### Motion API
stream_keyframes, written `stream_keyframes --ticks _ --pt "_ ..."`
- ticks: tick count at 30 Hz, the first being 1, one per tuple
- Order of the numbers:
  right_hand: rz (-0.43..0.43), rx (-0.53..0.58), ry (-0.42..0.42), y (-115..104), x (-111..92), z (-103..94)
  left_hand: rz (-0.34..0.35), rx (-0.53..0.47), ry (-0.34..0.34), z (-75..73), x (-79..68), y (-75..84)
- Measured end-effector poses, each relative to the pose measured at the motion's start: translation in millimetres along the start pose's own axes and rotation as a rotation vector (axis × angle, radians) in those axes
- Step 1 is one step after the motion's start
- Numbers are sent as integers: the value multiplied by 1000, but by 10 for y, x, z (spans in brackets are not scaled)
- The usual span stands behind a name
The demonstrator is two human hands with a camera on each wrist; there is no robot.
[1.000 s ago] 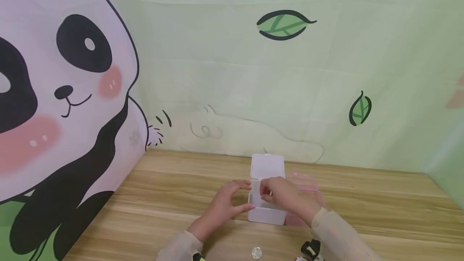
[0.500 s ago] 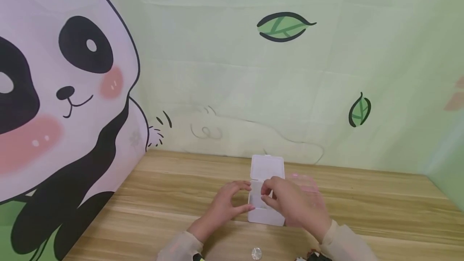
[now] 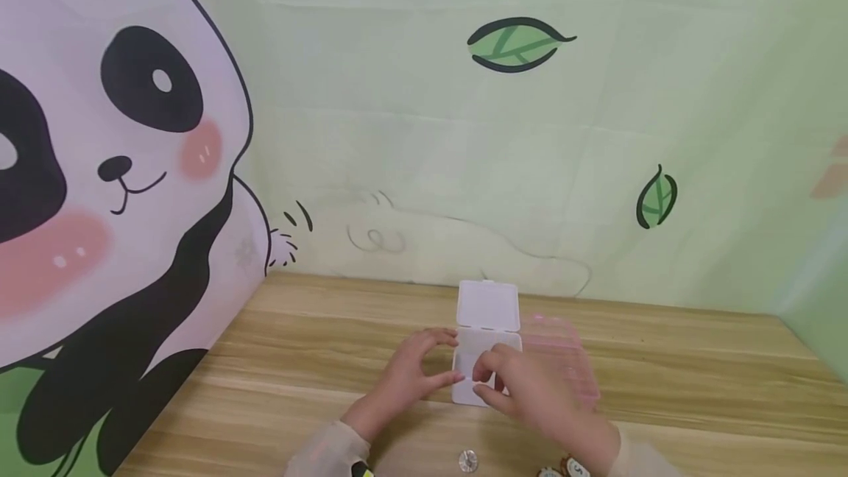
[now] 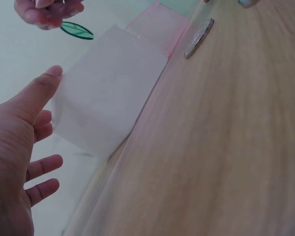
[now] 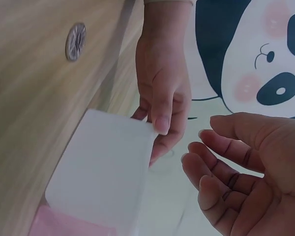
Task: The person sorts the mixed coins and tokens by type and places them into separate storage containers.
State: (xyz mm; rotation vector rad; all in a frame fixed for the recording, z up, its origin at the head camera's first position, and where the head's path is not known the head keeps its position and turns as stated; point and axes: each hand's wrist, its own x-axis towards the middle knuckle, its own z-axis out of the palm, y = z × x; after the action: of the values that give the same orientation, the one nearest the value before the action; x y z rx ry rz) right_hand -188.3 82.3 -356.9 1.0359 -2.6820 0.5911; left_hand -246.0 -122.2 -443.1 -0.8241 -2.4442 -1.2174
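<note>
A white lidded box (image 3: 465,394) stands on the wooden table with its lid (image 3: 488,305) raised at the back. My left hand (image 3: 412,370) is at the box's left side, fingers loosely bent. In the left wrist view the thumb (image 4: 43,88) touches the edge of the box (image 4: 108,91). My right hand (image 3: 523,389) hovers over the box's front part. Its fingers (image 5: 221,172) are loosely bent with nothing between them in the right wrist view. The box's interior is partly hidden behind the right hand.
A translucent pink case (image 3: 563,359) lies right beside the white box. Nearer me on the table is a silvery round disc (image 3: 468,461). Round printed pieces (image 3: 575,467) show at the bottom edge by my right forearm. A printed cloth backdrop (image 3: 424,131) stands behind the table.
My right hand has drawn back from the middle of the box toward its front, and its forearm has shifted to the right. The left hand has stayed at the box's side.
</note>
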Motion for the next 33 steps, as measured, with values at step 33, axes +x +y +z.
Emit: stream_keyframes --ticks 33 --pt "-34 135 -268 -152 -403 321 -11 21 -10 -11 2 21"
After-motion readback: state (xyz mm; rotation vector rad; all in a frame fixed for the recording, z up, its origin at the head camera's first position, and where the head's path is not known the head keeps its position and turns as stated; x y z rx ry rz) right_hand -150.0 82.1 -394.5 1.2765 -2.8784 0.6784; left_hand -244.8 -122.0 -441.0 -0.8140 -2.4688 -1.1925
